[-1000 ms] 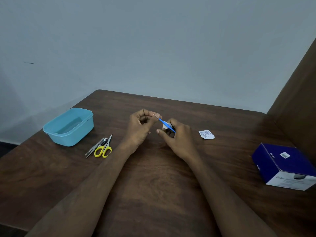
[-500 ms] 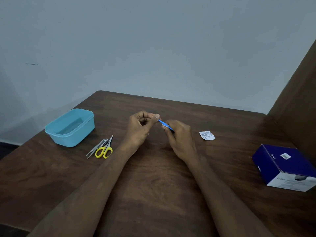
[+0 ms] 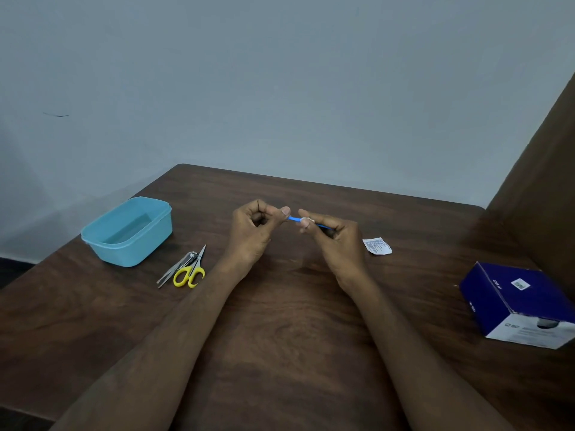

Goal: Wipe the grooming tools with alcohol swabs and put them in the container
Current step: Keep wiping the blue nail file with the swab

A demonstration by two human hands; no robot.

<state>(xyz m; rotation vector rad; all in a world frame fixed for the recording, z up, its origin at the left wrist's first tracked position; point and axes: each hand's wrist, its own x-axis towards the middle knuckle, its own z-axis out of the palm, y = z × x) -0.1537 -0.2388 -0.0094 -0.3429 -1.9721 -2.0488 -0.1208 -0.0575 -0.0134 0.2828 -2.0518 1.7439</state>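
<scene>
Wiping the thin blue tool [image 3: 294, 219] mid-tabletop: left hand [image 3: 255, 233] pinches one end, right hand [image 3: 334, 241] pinches the white swab [image 3: 306, 219] round the shaft. I'd keep the left pinch steady and run the swab full length. Container [image 3: 127, 231] sits by the left edge, scissors [image 3: 190, 269] beside it.

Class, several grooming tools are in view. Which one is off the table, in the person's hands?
The thin blue tool, pinched between the left hand and right hand. The yellow-handled scissors and metal tweezers lie on the table.
</scene>
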